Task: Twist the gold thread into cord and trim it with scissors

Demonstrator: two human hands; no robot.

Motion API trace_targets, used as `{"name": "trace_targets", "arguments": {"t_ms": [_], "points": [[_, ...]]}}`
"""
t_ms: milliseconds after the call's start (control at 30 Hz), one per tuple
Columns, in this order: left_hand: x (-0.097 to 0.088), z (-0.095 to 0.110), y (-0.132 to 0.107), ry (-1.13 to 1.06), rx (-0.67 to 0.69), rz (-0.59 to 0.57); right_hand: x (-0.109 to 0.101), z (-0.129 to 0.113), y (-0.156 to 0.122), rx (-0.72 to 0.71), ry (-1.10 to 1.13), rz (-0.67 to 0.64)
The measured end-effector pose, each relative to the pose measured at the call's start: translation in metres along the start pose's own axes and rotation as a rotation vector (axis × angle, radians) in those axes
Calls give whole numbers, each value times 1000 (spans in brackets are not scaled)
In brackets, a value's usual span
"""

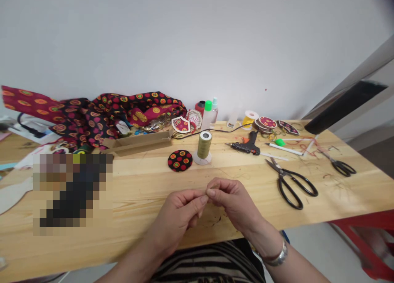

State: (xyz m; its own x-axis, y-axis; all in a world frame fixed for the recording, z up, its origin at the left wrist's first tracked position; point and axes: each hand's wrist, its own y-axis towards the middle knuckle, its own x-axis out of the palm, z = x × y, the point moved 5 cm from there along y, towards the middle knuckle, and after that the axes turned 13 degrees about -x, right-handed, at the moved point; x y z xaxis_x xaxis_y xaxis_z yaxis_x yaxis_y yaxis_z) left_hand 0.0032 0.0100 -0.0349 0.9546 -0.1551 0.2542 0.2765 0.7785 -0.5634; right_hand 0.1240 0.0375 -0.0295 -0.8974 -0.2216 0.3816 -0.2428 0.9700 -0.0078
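Above the table's front part, my left hand (pixel 187 209) and my right hand (pixel 229 197) meet with their fingertips pinched together. Whatever lies between the fingers is too small to make out. A spool of olive thread (pixel 204 147) stands upright just beyond them, and a fine loose thread (pixel 229 172) trails from its base to the right, behind my right hand. Left of the spool lies a round patterned fabric piece (pixel 180 160), black with red and orange motifs. Large black-handled scissors (pixel 289 178) rest with blades apart to the right of my right hand.
A glue gun (pixel 246 145), a white pen (pixel 285 149) and smaller scissors (pixel 341 166) lie to the right. Bottles (pixel 208 115) stand along the wall. Patterned cloth (pixel 101 110) is heaped behind a cardboard tray (pixel 138 143). A blurred patch covers part of the left side.
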Motion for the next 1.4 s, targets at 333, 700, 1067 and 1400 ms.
{"name": "trace_targets", "arguments": {"t_ms": [333,700,1067,1400], "points": [[-1,18,-4,311,238,74,2,-15,3,-125,-195,-26],[-19,27,-11,112,390,240,16,-8,6,-240,-90,-251],[-14,20,-2,-338,243,60,26,-7,7,-121,-171,-273],[-23,17,1,-414,310,128,10,-7,4,-121,-462,-262]]}}
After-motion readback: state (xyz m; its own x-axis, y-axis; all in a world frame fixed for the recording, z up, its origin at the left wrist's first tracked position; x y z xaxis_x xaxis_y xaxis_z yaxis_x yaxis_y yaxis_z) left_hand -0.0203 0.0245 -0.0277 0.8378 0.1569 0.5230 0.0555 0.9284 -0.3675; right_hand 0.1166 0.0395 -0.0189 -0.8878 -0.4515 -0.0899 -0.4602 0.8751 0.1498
